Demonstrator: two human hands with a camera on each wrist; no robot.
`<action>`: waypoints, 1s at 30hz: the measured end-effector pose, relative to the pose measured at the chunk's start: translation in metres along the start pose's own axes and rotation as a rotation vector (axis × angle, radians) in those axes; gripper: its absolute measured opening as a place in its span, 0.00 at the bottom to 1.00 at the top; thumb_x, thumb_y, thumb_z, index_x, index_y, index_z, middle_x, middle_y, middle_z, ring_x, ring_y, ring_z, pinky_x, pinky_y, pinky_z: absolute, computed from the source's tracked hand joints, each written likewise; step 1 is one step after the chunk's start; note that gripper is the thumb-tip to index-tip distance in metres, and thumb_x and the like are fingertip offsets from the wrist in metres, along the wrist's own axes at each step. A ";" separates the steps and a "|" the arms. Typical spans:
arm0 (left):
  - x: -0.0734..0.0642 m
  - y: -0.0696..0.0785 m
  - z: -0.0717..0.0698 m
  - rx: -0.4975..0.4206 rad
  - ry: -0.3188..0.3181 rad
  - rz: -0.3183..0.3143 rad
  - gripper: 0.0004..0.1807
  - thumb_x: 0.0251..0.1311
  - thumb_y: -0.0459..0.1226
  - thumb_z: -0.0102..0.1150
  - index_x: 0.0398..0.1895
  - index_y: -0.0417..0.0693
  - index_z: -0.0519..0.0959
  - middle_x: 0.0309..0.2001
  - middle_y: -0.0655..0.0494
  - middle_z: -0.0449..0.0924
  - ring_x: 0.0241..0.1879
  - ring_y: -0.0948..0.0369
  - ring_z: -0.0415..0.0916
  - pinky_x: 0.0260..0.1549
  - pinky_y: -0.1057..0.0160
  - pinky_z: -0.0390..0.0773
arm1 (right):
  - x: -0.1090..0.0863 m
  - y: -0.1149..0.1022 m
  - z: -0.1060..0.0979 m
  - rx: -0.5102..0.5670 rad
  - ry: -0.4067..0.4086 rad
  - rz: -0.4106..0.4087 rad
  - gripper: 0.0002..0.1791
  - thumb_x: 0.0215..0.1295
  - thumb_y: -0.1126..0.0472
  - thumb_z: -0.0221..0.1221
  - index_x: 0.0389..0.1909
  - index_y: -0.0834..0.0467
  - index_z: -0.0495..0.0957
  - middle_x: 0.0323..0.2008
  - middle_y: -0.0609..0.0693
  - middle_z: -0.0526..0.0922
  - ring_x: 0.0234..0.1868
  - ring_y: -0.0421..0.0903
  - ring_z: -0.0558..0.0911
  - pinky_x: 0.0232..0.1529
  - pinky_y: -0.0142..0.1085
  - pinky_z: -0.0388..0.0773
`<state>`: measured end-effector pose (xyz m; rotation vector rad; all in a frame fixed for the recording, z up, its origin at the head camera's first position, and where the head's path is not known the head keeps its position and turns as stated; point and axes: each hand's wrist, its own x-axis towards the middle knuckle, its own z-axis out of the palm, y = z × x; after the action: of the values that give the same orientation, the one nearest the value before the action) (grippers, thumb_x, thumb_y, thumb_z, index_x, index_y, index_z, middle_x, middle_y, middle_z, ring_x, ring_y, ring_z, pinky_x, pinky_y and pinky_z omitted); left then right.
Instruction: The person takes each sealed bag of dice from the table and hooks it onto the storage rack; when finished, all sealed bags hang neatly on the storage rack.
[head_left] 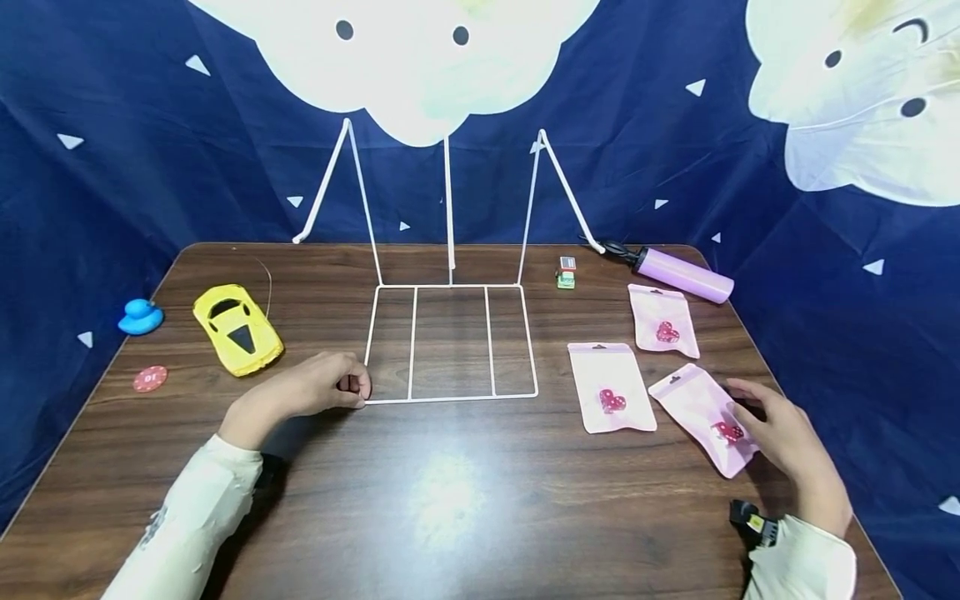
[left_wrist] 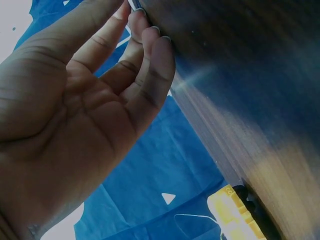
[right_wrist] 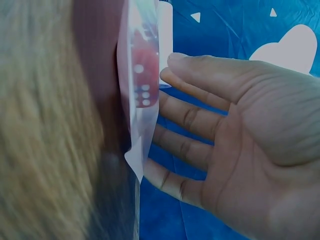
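Note:
My left hand (head_left: 330,385) pinches the front left corner of a white wire rack (head_left: 450,400) that stands on the table. In the left wrist view the left hand (left_wrist: 95,95) has its fingers bent, with the fingertips near the top edge. My right hand (head_left: 787,433) lies along the right side of a pink pouch (head_left: 697,404) with red dice inside. The right wrist view shows the right hand (right_wrist: 220,130) with loosely extended fingers at the edge of the pouch (right_wrist: 142,125); some fingertips are hidden behind it. Two similar pouches (head_left: 592,371) (head_left: 652,304) lie nearby.
At the left are a yellow toy car (head_left: 247,350), a blue rubber duck (head_left: 140,317) and a red chip (head_left: 150,379). A purple hand pump (head_left: 682,273) and a small green-and-red item (head_left: 566,273) lie at the back right. A blue curtain (head_left: 637,100) hangs behind.

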<state>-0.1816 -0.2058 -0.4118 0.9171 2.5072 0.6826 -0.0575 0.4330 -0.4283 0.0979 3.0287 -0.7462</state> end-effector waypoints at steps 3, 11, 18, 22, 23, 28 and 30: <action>0.000 0.000 0.000 -0.002 0.004 0.005 0.09 0.63 0.31 0.75 0.31 0.52 0.83 0.31 0.64 0.76 0.32 0.67 0.71 0.34 0.63 0.75 | 0.000 -0.001 -0.001 -0.001 -0.006 0.020 0.23 0.80 0.67 0.55 0.70 0.72 0.70 0.61 0.78 0.78 0.61 0.77 0.75 0.58 0.72 0.69; 0.003 0.001 -0.001 -0.011 0.006 0.023 0.09 0.63 0.31 0.75 0.30 0.51 0.83 0.29 0.64 0.76 0.30 0.67 0.71 0.33 0.63 0.74 | 0.000 -0.002 -0.003 -0.008 -0.001 0.032 0.22 0.77 0.70 0.57 0.68 0.72 0.71 0.55 0.76 0.81 0.55 0.74 0.79 0.52 0.66 0.73; -0.001 0.000 -0.001 -0.005 0.005 0.018 0.09 0.62 0.31 0.75 0.30 0.51 0.83 0.30 0.63 0.76 0.31 0.67 0.71 0.33 0.63 0.74 | 0.004 -0.004 -0.004 -0.042 -0.038 0.069 0.23 0.75 0.67 0.60 0.67 0.70 0.72 0.48 0.70 0.82 0.49 0.68 0.78 0.48 0.61 0.72; -0.001 0.000 -0.001 0.002 0.005 0.012 0.09 0.63 0.32 0.75 0.30 0.51 0.83 0.30 0.63 0.76 0.31 0.67 0.71 0.34 0.63 0.74 | 0.003 -0.005 -0.004 -0.052 -0.023 0.071 0.19 0.75 0.67 0.58 0.62 0.69 0.75 0.43 0.65 0.82 0.45 0.64 0.78 0.44 0.53 0.72; -0.001 0.000 -0.001 0.003 0.006 0.011 0.09 0.63 0.31 0.75 0.30 0.51 0.83 0.30 0.64 0.76 0.31 0.67 0.71 0.34 0.63 0.74 | 0.003 -0.005 -0.004 -0.052 -0.014 0.067 0.17 0.75 0.67 0.57 0.61 0.68 0.76 0.42 0.64 0.82 0.44 0.64 0.78 0.43 0.52 0.71; -0.002 0.001 -0.001 -0.006 0.001 0.014 0.09 0.63 0.31 0.75 0.30 0.51 0.83 0.30 0.63 0.76 0.31 0.67 0.71 0.33 0.63 0.74 | 0.001 -0.006 -0.003 -0.034 0.009 0.069 0.11 0.76 0.69 0.57 0.55 0.66 0.78 0.40 0.60 0.81 0.42 0.59 0.77 0.40 0.46 0.68; -0.001 0.002 -0.002 -0.004 0.001 0.018 0.09 0.63 0.31 0.75 0.31 0.51 0.83 0.31 0.63 0.76 0.31 0.67 0.71 0.33 0.63 0.74 | 0.001 -0.006 -0.003 -0.035 0.035 0.063 0.10 0.75 0.70 0.58 0.54 0.65 0.79 0.39 0.59 0.81 0.41 0.57 0.77 0.40 0.45 0.68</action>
<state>-0.1811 -0.2060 -0.4087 0.9395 2.5005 0.6931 -0.0585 0.4290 -0.4226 0.2075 3.0539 -0.6936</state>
